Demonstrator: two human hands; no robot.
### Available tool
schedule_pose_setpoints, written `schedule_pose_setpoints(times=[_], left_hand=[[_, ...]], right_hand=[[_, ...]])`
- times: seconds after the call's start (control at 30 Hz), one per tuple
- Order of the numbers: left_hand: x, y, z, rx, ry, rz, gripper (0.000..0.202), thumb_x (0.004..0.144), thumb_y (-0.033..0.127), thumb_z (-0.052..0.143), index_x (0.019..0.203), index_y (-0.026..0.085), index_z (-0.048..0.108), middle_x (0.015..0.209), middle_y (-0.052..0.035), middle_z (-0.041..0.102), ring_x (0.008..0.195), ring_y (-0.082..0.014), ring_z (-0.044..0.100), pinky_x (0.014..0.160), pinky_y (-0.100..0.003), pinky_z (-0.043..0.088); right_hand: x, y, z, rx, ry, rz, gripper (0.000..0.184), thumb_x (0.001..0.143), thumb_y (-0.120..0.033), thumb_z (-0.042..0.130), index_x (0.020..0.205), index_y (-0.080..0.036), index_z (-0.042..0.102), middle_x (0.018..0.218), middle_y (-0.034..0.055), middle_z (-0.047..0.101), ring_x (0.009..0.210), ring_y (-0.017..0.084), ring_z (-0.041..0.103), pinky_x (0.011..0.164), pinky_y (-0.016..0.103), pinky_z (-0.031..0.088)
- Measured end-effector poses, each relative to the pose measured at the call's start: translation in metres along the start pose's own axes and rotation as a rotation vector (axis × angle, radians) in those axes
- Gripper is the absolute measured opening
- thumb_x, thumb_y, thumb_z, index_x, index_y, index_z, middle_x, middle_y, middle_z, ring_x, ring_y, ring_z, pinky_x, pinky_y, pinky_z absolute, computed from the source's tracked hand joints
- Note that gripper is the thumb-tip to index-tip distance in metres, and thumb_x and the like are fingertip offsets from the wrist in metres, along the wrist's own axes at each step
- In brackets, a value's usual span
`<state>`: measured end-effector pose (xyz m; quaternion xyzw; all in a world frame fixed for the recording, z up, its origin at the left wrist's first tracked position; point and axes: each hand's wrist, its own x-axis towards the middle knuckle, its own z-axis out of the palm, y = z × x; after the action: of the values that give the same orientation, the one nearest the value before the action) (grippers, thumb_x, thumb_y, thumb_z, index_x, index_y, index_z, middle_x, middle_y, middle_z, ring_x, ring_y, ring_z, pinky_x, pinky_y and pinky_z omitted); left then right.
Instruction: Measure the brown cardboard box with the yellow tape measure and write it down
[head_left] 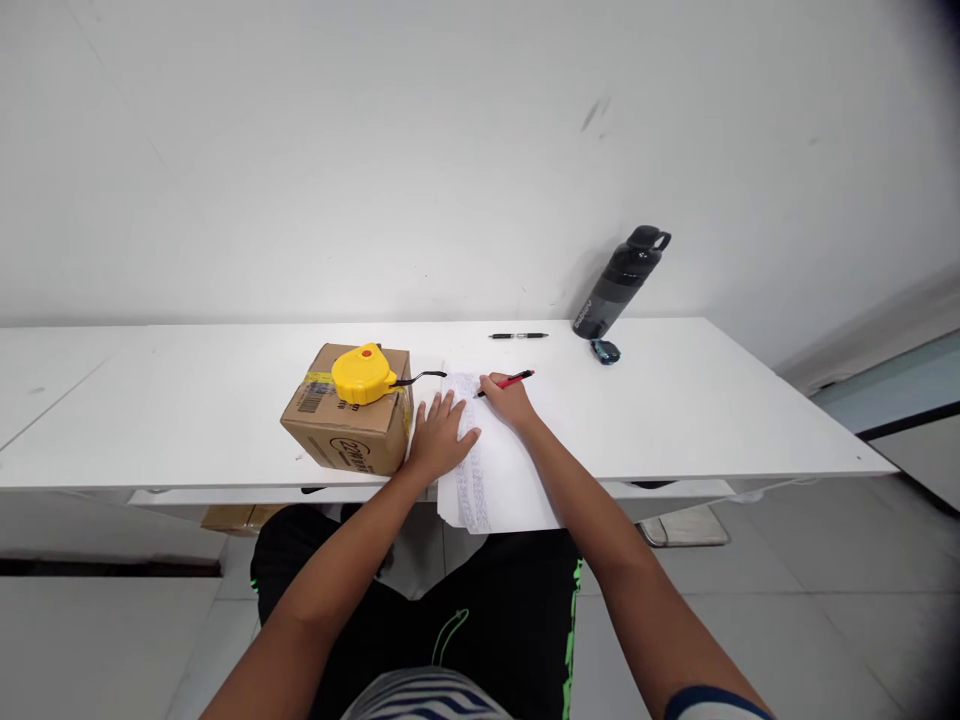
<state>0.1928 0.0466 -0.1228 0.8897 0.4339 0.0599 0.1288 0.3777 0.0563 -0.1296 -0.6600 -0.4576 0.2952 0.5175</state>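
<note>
My right hand (510, 399) is closed around a red and black pen (517, 380), its tip down at the paper (517, 480). Columns of handwriting run down the left part of the white sheet, which overhangs the desk's front edge. My left hand (439, 437) lies flat with fingers spread on the paper's left side, holding nothing. Just left of that hand stands a cardboard box (360, 425) with printing and yellow tape. On top of the box rests a yellow tape measure (364, 375) with a black wrist strap hanging out to the right.
A second, black pen (519, 336) lies behind the paper on the white desk (690, 420). Toward the back right stands a black bottle (621, 282), with a small dark object (605, 351) in front of it. The wall rises directly behind the desk.
</note>
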Motion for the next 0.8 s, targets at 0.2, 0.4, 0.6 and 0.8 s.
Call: schedule_pose_setpoints(times=[0.2, 0.4, 0.6, 0.8], left_hand=[[0.0035, 0.0017, 0.0002, -0.006, -0.023, -0.001, 0.068, 0.101, 0.054, 0.038, 0.159, 0.018, 0.038, 0.173, -0.0092, 0.021, 0.161, -0.0302, 0.017, 0.131, -0.055, 0.012], [0.0054, -0.0006, 0.0044, 0.001, -0.004, 0.009, 0.067, 0.101, 0.055, 0.037, 0.158, 0.02, 0.04, 0.172, -0.0094, 0.024, 0.161, -0.0305, 0.018, 0.131, -0.055, 0.013], [0.003, -0.0014, 0.0039, -0.009, 0.006, 0.02, 0.066, 0.101, 0.053, 0.037, 0.157, 0.018, 0.041, 0.172, -0.0112, 0.025, 0.16, -0.032, 0.02, 0.13, -0.057, 0.015], [0.0015, -0.0019, 0.0026, -0.029, 0.007, 0.023, 0.065, 0.101, 0.052, 0.037, 0.156, 0.018, 0.042, 0.172, -0.0107, 0.025, 0.16, -0.0322, 0.02, 0.13, -0.058, 0.016]], right_hand=[[-0.0007, -0.0029, -0.0022, -0.001, 0.01, 0.027, 0.033, 0.082, -0.042, 0.057, 0.055, -0.023, 0.057, 0.054, -0.0022, 0.048, 0.06, 0.016, 0.045, 0.065, 0.033, 0.041], [-0.0009, -0.0026, -0.0019, -0.027, 0.034, 0.056, 0.034, 0.083, -0.045, 0.056, 0.058, -0.024, 0.057, 0.052, -0.0027, 0.046, 0.057, 0.016, 0.043, 0.063, 0.034, 0.041], [-0.002, -0.0048, -0.0012, -0.036, 0.016, 0.051, 0.034, 0.082, -0.046, 0.058, 0.057, -0.023, 0.059, 0.053, -0.0028, 0.046, 0.058, 0.016, 0.044, 0.063, 0.033, 0.041], [-0.003, -0.0024, -0.001, -0.03, 0.031, 0.046, 0.034, 0.082, -0.047, 0.057, 0.058, -0.023, 0.06, 0.053, -0.0025, 0.046, 0.059, 0.017, 0.045, 0.063, 0.034, 0.041]])
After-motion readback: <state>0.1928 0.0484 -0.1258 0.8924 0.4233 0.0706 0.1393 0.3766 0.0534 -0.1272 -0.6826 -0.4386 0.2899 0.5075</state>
